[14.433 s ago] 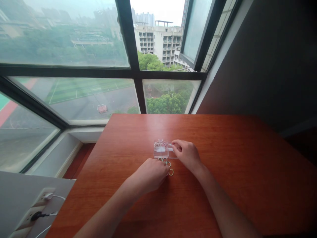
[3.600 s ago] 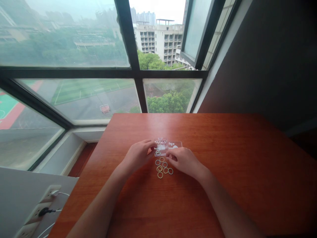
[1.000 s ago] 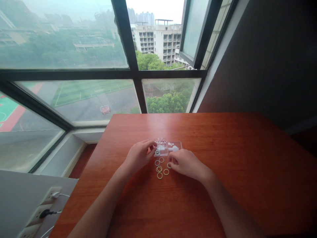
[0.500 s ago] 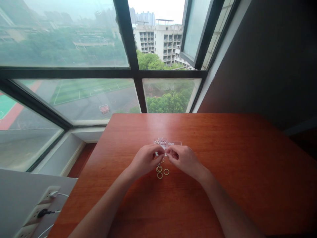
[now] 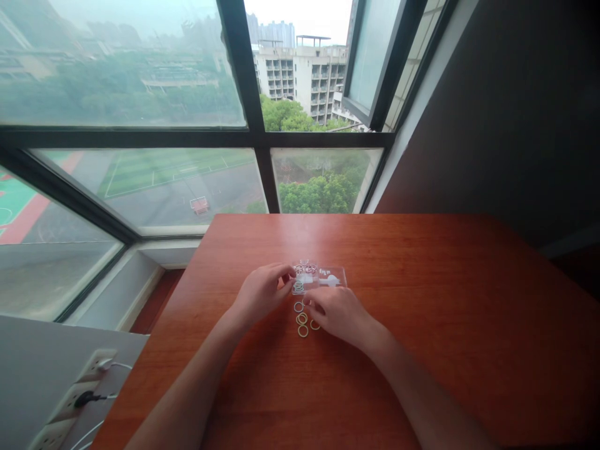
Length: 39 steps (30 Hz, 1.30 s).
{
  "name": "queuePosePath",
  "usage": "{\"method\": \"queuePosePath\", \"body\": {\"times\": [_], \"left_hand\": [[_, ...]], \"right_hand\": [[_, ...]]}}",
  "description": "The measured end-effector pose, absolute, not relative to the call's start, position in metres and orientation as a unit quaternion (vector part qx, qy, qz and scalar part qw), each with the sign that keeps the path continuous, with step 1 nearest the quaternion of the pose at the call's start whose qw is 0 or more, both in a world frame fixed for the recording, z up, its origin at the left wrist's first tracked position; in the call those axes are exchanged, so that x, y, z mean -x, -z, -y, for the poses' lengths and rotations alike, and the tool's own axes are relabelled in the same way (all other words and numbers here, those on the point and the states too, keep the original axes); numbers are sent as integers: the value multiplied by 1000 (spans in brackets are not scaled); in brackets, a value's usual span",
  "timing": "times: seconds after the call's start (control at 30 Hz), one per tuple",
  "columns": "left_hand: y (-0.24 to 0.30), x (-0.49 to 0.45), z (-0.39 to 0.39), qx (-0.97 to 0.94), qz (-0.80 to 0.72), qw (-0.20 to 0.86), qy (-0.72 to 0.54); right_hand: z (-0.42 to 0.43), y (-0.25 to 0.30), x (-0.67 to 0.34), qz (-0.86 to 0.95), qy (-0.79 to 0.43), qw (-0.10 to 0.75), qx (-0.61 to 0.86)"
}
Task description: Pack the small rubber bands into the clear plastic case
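A clear plastic box (image 5: 340, 279) with a lid-like section and small rings inside lies on the table ahead of me. At its left edge is my left hand (image 5: 263, 292), thumb and forefinger a little apart, with nothing visible between them. My right hand (image 5: 338, 310) is lower, in front of the box, its thumb and fingertips pinched at a small pale ring that they mostly cover. Close by lie a silvery ring (image 5: 299, 312) and several yellowish rings (image 5: 303, 336), one partly hidden by my right hand.
The reddish-brown wooden table (image 5: 435, 294) reaches back to a dark-framed window (image 5: 319, 140). A dark wall (image 5: 506, 125) rises at the right. Low on the left, a power strip (image 5: 68, 402) with plugs and cords is on the wall beside the table.
My hands, which met over the box, have parted. The left has moved left to the box's edge; the right has come down and nearer to the rings. More of the box and a silvery ring show.
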<state>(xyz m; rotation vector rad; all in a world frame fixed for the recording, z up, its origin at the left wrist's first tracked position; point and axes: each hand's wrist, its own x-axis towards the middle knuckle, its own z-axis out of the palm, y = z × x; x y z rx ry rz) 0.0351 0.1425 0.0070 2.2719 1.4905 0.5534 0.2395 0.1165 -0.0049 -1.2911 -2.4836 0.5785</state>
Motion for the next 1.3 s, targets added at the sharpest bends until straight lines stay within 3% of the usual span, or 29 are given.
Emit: {"method": "queuePosePath", "body": {"times": [0.27,0.93,1.3], "left_hand": [[-10,-34,-141,-805,-536,170,-189],[-14,-37,-140,-823,-509,163,-194],[-19,-42,-138,-812,-469,270,-219]], "right_hand": [[-111,7,-231,893,-164,52,416],[-114,6,-235,881,-151,40,447],[-120,7,-242,851,-144,211,459]]}}
